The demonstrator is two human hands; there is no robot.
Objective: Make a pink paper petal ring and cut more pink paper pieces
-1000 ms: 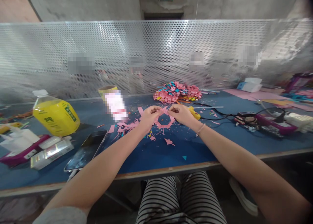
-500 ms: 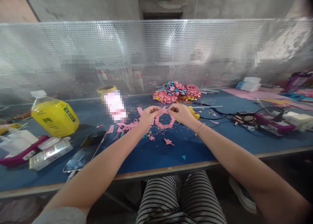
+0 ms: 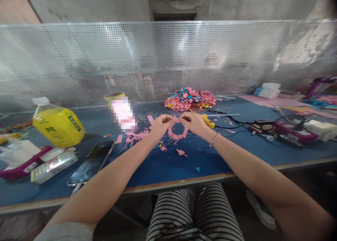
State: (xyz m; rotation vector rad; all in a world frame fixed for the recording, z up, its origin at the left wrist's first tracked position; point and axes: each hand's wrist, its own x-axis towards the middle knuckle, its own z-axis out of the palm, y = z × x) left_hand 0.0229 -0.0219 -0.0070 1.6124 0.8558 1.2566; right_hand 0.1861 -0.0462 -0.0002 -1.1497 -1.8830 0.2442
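A ring of pink folded paper [image 3: 178, 135] hangs between my two hands, its jagged loop low above the blue table. My left hand [image 3: 162, 124] pinches the ring at its upper left, thumb and fingertips pressed together. On the other side my right hand [image 3: 193, 121] pinches the upper right of the same ring. The fingertips of both hands nearly meet at the top, and the small folds between them are hard to make out. Pink paper scraps [image 3: 137, 137] lie left of the ring, and a torn pink piece [image 3: 181, 152] lies below it.
Behind my hands sits a heap of pink and blue paper pieces [image 3: 184, 98]. A yellow-handled tool [image 3: 209, 121] lies beside my right hand. To the left stand a yellow liquid bottle [image 3: 59, 125] and a phone [image 3: 92, 162]. A perforated metal screen [image 3: 168, 58] closes the table's back.
My fingertips have drawn slightly closer together at the top of the ring, which now looks a little narrower. The pink point that rose between them is less visible.
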